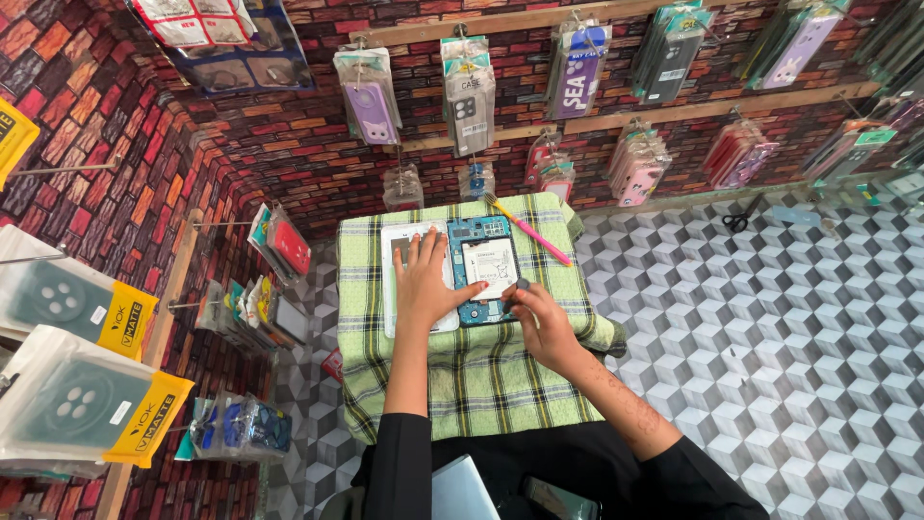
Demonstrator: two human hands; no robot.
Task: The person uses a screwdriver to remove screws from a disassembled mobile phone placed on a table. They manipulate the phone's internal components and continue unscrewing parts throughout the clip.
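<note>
Left hand lies flat, fingers spread, on the white back cover — right hand pinches the opened tablet at its lower edge, on the checked cloth.

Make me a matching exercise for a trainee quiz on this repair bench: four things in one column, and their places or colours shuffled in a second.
Things:
1. left hand
2. right hand
3. pink tool
4. scissors

Places:
A. on the patterned floor by the wall
B. flat on the white panel
C. at the lower right corner of the opened device
D. slanted on the checked cloth, right of the device

Pairs: 1-B, 2-C, 3-D, 4-A
</note>
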